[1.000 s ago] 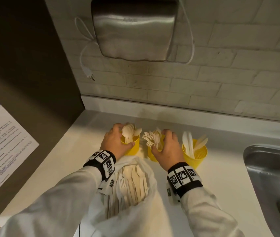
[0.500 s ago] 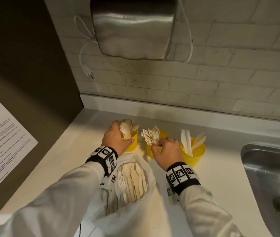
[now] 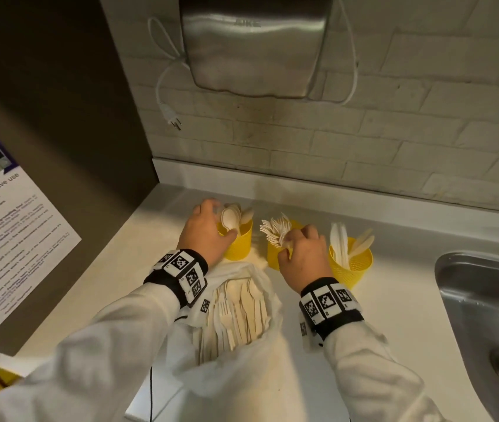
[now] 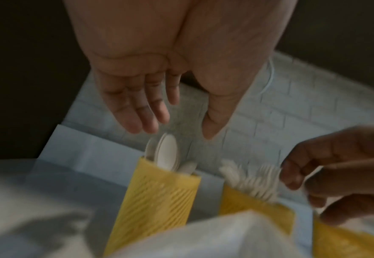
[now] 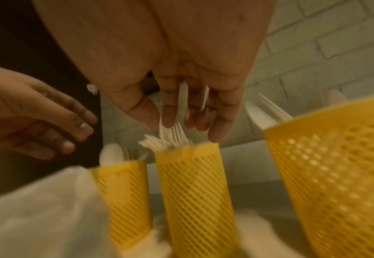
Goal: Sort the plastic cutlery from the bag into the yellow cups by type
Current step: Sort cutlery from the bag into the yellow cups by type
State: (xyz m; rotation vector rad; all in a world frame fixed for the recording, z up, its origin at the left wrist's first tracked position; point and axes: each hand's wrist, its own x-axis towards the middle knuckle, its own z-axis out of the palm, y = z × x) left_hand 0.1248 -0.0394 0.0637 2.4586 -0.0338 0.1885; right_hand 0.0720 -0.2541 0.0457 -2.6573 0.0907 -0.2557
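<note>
Three yellow mesh cups stand in a row on the counter. The left cup [image 3: 239,248] holds spoons [image 4: 167,153], the middle cup [image 5: 192,188] holds forks [image 3: 274,228], and the right cup [image 3: 353,266] holds knives [image 3: 341,242]. My left hand [image 4: 177,132] hovers just over the spoons with straight fingers and holds nothing. My right hand [image 5: 161,124] is above the middle cup, thumb and forefinger pinching a fork by its tines. The white bag [image 3: 260,345] lies open in front of the cups, with several pieces of cutlery [image 3: 239,312] inside.
A steel sink [image 3: 485,315] is sunk into the counter at the right. A metal dispenser [image 3: 254,44] hangs on the brick wall, with a loose plug [image 3: 173,120] dangling beside it. A dark appliance with a printed notice [image 3: 8,220] stands at the left.
My right hand has drawn back from over the fork cup to its near rim. My left hand stays at the spoon cup.
</note>
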